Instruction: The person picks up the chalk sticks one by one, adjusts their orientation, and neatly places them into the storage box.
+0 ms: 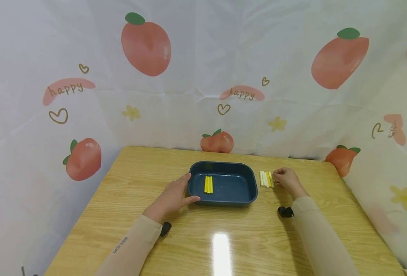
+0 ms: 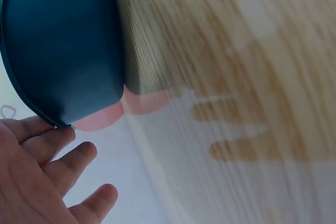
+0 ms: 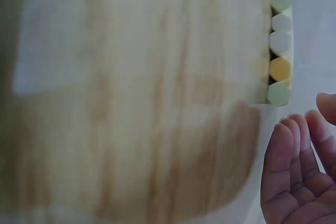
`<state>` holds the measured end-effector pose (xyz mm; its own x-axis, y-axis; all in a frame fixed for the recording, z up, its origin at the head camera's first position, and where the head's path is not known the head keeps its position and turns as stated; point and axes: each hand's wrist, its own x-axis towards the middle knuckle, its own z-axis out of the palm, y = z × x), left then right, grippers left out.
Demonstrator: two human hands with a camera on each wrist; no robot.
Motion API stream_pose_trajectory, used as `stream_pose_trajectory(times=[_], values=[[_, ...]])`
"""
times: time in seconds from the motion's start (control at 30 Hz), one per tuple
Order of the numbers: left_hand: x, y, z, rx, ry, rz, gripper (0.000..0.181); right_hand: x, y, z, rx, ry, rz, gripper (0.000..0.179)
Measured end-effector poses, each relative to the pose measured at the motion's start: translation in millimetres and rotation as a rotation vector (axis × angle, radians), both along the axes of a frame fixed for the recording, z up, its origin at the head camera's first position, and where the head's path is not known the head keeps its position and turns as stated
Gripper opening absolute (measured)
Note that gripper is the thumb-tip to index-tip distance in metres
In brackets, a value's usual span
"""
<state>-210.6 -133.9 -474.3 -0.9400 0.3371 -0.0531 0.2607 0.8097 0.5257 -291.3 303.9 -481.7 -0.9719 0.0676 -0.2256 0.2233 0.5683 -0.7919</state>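
Observation:
A dark blue rectangular tray (image 1: 231, 204) stands on the table, with three yellow sticks (image 1: 208, 184) side by side in its left part. My left hand (image 1: 170, 197) rests at the tray's left end, thumb at the front rim and fingertips on the left rim. In the left wrist view its fingers look spread and fairly straight. To the right of the tray, several hexagonal chalk-like sticks (image 3: 280, 43) in white, yellow and pale green lie in a row. My right hand (image 1: 288, 180) is at the row's right end, thumb and fingers slightly bent, close to the pale green stick, with nothing seen between them.
The wooden table (image 1: 189, 237) ends at the back against a white fabric (image 1: 182, 115) printed with peaches, which also hangs at both sides. Black pieces sit under both wrists. A bright reflection lies on the tabletop in front of the tray.

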Motion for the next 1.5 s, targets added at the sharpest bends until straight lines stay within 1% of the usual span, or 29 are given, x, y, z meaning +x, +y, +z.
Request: stream_pose_trajectory(times=[0.17,0.43,0.57,0.83,1.03,1.23,1.5], values=[[-1.2,1.0,2.0,0.000,-0.002,0.003,0.102,-5.2,0.2,0.0,-0.016,-0.034,-0.013,0.029],[-0.4,1.5,5.8,-0.002,-0.002,0.003,0.102,-11.4,0.5,-1.0,0.023,-0.058,0.015,0.025],[0.3,1.5,5.7,-0.005,-0.001,-0.004,0.101,-14.3,1.9,-3.2,0.044,-0.071,0.031,0.027],[1.6,2.0,4.8,-0.006,-0.004,-0.002,0.100,-13.9,3.4,-2.3,0.046,-0.086,0.042,0.030],[1.9,2.4,4.2,0.001,-0.008,0.002,0.099,-12.5,3.2,-1.0,0.061,-0.074,0.053,0.028],[1.6,2.0,4.2,0.001,-0.005,0.006,0.100,-12.4,2.9,0.8,0.119,-0.064,0.076,0.024],[0.9,1.3,2.6,-0.002,0.003,0.001,0.100,-15.4,6.1,0.2,0.133,-0.118,0.092,0.018]])
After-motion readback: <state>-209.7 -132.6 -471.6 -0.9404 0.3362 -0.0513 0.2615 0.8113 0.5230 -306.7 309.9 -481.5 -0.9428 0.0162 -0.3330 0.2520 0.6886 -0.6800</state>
